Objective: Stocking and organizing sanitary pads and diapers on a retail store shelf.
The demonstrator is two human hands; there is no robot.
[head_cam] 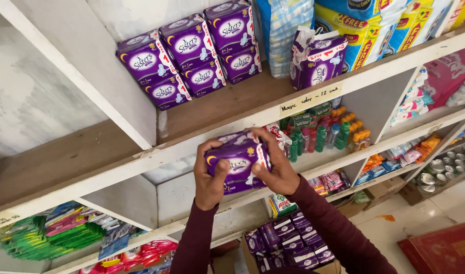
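White-painted shop shelving with bare wooden boards fills the wall, seen from above at a slant. In front of the edge of the upper shelf (pixel 242 119), both hands hold one purple pack (pixel 238 161) in the air between them. The left hand (pixel 210 175) grips its left end, thumb laid across the front and fingers curled behind; the right hand (pixel 277 170) clasps the right end, fingers wrapped over the top corner and thumb pressed on the front. Both are clenched on the soft pack, which sits level with the shelf's front edge and not yet on the board. Dark maroon sleeves (pixel 334 228) run down from the wrists.

On the board beyond, a stack of like purple packs (pixel 189 53) stands two high against the white upright, with bare wood between it and the shelf edge. To the right, a single purple pack (pixel 317 58) stands alone near the edge, and behind it are a blue-and-white wrapped bundle (pixel 285 30) and yellow-and-blue bags (pixel 379 30). A handwritten paper label (pixel 310 100) is stuck on the shelf front.

Below, small coloured bottles (pixel 321 134) crowd the next shelf just right of the hands. Lower still, an open carton of purple packs (pixel 288 243) sits under the arms, green packets (pixel 34 238) lie far left, and tins (pixel 445 165) at far right.
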